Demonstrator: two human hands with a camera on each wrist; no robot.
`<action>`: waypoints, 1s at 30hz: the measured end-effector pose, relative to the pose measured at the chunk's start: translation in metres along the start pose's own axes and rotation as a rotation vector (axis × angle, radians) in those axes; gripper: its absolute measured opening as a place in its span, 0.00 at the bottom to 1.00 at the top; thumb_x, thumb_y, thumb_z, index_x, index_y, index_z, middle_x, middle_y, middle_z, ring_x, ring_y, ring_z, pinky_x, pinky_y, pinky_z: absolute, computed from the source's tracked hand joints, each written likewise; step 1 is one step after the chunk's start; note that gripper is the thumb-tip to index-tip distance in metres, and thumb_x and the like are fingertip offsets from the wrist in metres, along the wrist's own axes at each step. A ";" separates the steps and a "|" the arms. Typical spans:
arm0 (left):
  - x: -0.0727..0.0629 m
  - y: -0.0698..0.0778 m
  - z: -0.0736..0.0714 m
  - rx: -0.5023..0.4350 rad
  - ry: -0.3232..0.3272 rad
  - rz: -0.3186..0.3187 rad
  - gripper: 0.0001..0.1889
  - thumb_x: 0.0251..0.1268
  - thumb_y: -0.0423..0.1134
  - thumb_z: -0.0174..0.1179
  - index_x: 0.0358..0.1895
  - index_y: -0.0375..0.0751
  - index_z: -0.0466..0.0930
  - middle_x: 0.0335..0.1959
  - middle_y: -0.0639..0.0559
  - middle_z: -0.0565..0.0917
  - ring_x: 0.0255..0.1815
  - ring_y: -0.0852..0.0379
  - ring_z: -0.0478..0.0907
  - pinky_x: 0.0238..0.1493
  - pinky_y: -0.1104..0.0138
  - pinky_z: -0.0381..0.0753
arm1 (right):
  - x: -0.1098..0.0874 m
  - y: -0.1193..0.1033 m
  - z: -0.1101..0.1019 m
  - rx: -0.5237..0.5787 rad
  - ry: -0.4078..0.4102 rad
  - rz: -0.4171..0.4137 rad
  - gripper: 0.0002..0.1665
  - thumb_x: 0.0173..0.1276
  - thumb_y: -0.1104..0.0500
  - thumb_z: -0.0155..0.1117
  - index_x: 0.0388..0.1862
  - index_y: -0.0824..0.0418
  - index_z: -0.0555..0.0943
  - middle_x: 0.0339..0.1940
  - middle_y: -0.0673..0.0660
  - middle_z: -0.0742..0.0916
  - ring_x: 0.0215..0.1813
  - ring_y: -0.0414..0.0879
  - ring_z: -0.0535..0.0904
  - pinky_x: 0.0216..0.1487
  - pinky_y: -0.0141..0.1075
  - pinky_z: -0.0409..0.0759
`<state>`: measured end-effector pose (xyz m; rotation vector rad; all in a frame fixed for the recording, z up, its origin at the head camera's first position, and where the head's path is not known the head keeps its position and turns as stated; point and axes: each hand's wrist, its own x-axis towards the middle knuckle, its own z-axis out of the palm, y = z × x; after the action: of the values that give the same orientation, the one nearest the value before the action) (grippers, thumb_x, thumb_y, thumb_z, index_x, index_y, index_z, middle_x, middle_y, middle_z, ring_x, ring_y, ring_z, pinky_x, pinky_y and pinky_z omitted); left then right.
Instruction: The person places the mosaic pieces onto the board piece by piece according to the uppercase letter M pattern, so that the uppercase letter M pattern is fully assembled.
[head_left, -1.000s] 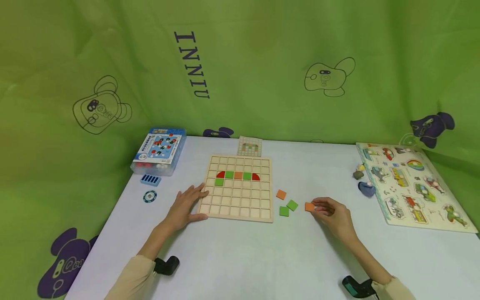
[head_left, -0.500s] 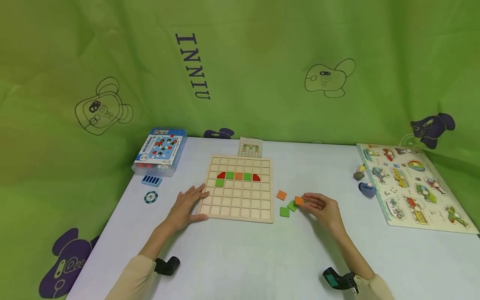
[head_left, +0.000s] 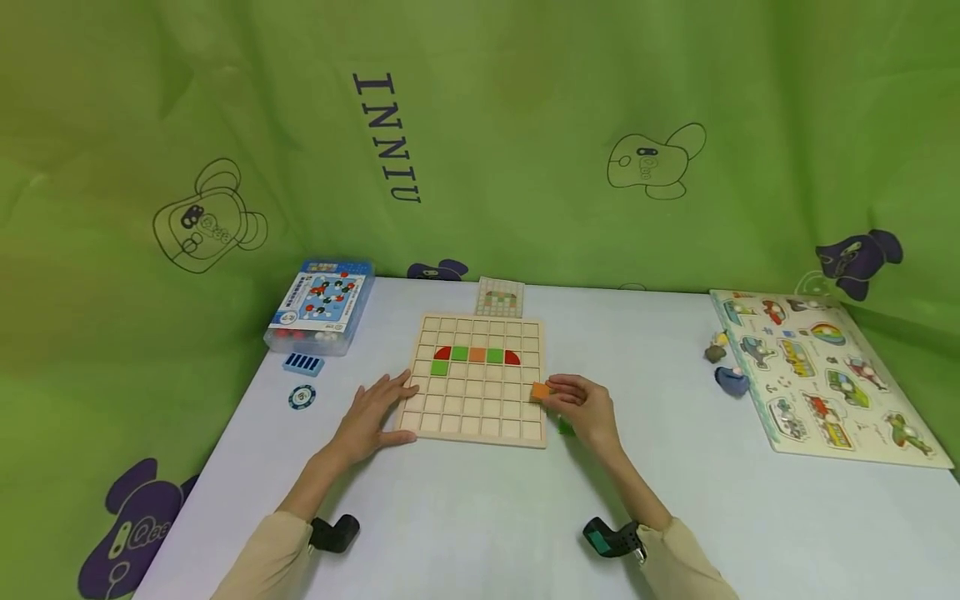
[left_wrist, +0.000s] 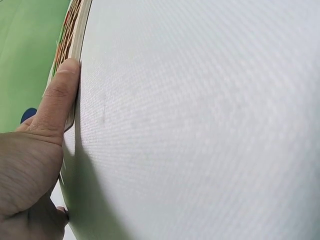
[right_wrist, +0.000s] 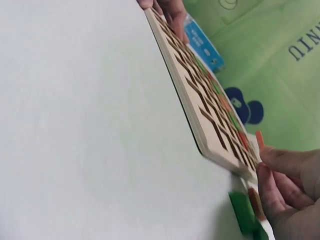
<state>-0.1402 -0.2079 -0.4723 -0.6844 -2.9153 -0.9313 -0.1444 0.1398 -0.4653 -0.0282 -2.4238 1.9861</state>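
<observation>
Grid board [head_left: 472, 438]: left hand [head_left: 371, 414], fingers spread, touches left edge; right hand [head_left: 591, 412] pinches orange tile [head_left: 540, 392] at right edge. White surface [head_left: 465, 517] extends past near edge.

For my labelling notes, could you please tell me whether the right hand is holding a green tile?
No, the right hand pinches an orange tile between thumb and fingers, close to the board.
</observation>
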 end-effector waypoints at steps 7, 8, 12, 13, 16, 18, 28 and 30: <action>-0.001 -0.001 0.002 0.000 0.016 0.009 0.37 0.46 0.43 0.74 0.63 0.39 0.72 0.73 0.39 0.61 0.71 0.31 0.54 0.65 0.31 0.44 | 0.010 -0.002 0.038 0.028 -0.024 -0.075 0.18 0.55 0.75 0.69 0.47 0.74 0.81 0.45 0.69 0.86 0.45 0.59 0.84 0.44 0.29 0.82; -0.001 -0.001 0.002 0.002 0.020 0.014 0.36 0.46 0.43 0.74 0.63 0.39 0.72 0.72 0.39 0.61 0.71 0.30 0.54 0.64 0.30 0.44 | 0.012 -0.003 0.043 0.035 -0.031 -0.084 0.18 0.55 0.75 0.70 0.46 0.74 0.81 0.44 0.69 0.86 0.46 0.59 0.83 0.44 0.30 0.82; -0.001 -0.001 0.000 0.011 0.012 0.018 0.37 0.47 0.45 0.74 0.63 0.39 0.72 0.72 0.39 0.61 0.71 0.31 0.54 0.65 0.31 0.45 | 0.016 -0.007 0.063 0.041 -0.062 -0.113 0.17 0.54 0.74 0.70 0.45 0.73 0.81 0.43 0.67 0.86 0.46 0.59 0.84 0.44 0.31 0.83; -0.001 -0.002 0.000 0.016 0.003 0.016 0.37 0.47 0.46 0.73 0.64 0.40 0.72 0.73 0.40 0.61 0.71 0.31 0.54 0.65 0.31 0.45 | 0.017 -0.008 0.068 0.040 -0.070 -0.120 0.17 0.54 0.75 0.70 0.45 0.74 0.81 0.43 0.67 0.86 0.45 0.59 0.84 0.43 0.31 0.83; -0.001 -0.003 -0.003 0.023 -0.032 0.011 0.37 0.49 0.48 0.72 0.65 0.42 0.71 0.73 0.42 0.60 0.72 0.33 0.52 0.67 0.33 0.44 | 0.019 -0.010 0.079 0.027 -0.089 -0.138 0.17 0.54 0.75 0.70 0.45 0.74 0.81 0.42 0.67 0.87 0.44 0.58 0.84 0.42 0.31 0.83; -0.001 -0.005 -0.006 0.014 -0.060 0.015 0.38 0.51 0.49 0.71 0.66 0.43 0.70 0.74 0.42 0.59 0.73 0.33 0.52 0.67 0.34 0.44 | 0.020 -0.011 0.085 0.023 -0.104 -0.146 0.17 0.54 0.76 0.70 0.45 0.74 0.81 0.41 0.67 0.87 0.43 0.58 0.84 0.42 0.32 0.83; 0.003 -0.012 -0.023 -0.118 -0.221 0.000 0.36 0.52 0.45 0.71 0.66 0.42 0.69 0.75 0.43 0.56 0.75 0.36 0.45 0.71 0.40 0.38 | 0.027 -0.016 0.099 -0.057 -0.114 -0.236 0.15 0.52 0.76 0.70 0.41 0.74 0.82 0.38 0.66 0.87 0.38 0.56 0.85 0.39 0.34 0.84; 0.003 -0.013 -0.023 -0.109 -0.214 0.005 0.36 0.51 0.45 0.71 0.65 0.42 0.70 0.75 0.43 0.57 0.75 0.36 0.47 0.72 0.41 0.40 | 0.028 -0.018 0.101 -0.055 -0.123 -0.246 0.15 0.53 0.76 0.70 0.41 0.74 0.82 0.38 0.66 0.87 0.38 0.56 0.85 0.39 0.34 0.84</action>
<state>-0.1510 -0.2286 -0.4598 -0.8463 -3.0610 -1.0884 -0.1742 0.0374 -0.4678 0.3837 -2.4124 1.8652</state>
